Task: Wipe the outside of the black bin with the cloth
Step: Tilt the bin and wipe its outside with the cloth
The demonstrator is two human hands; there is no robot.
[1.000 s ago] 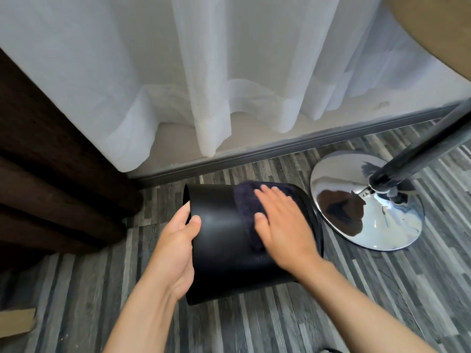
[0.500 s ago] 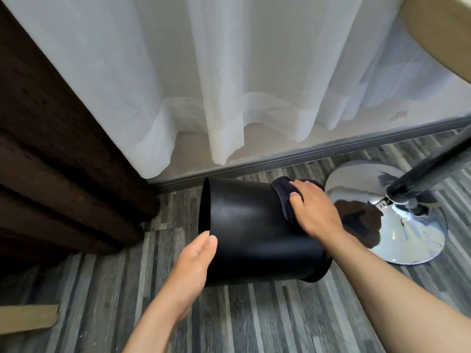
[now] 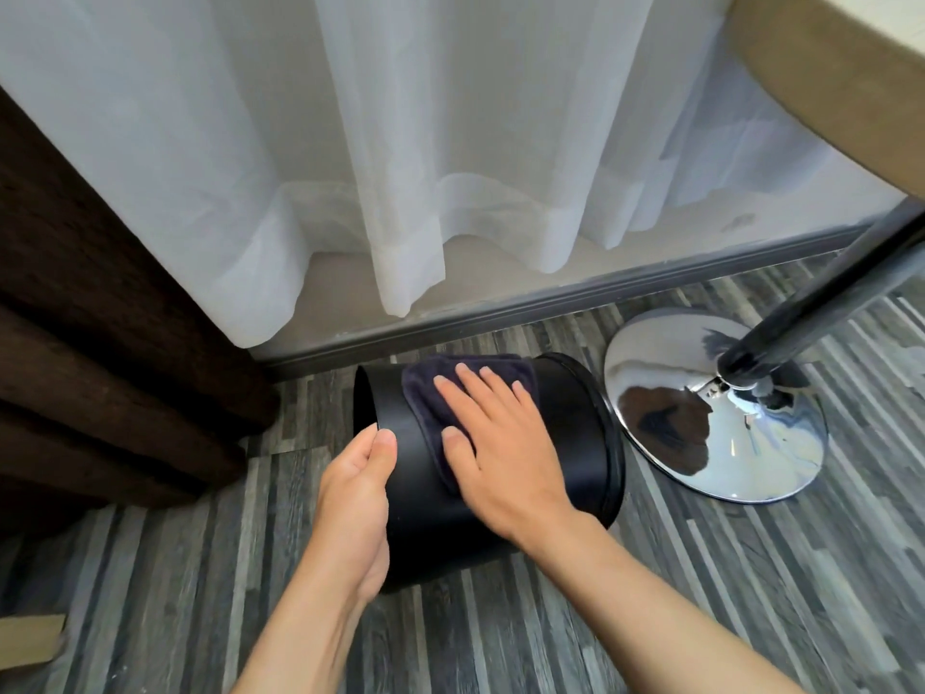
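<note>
The black bin point(image 3: 570, 433) is tipped on its side above the floor, its open mouth facing left. My left hand point(image 3: 355, 503) grips the rim at the mouth, thumb on the outer wall. A dark navy cloth point(image 3: 425, 393) lies over the upper side of the bin. My right hand point(image 3: 500, 453) is spread flat on top of the cloth, pressing it against the bin's wall with fingers pointing away from me. Part of the cloth is hidden under that palm.
A chrome round stool base point(image 3: 711, 408) with a dark pole point(image 3: 821, 303) stands just right of the bin. White sheer curtains point(image 3: 400, 167) hang behind, above a grey baseboard. A dark brown curtain point(image 3: 100, 343) fills the left. A cardboard piece point(image 3: 30, 638) lies at lower left.
My right hand has slid the cloth from the far right end of the bin back toward its middle and nearer to me. My left hand has shifted its hold up onto the rim.
</note>
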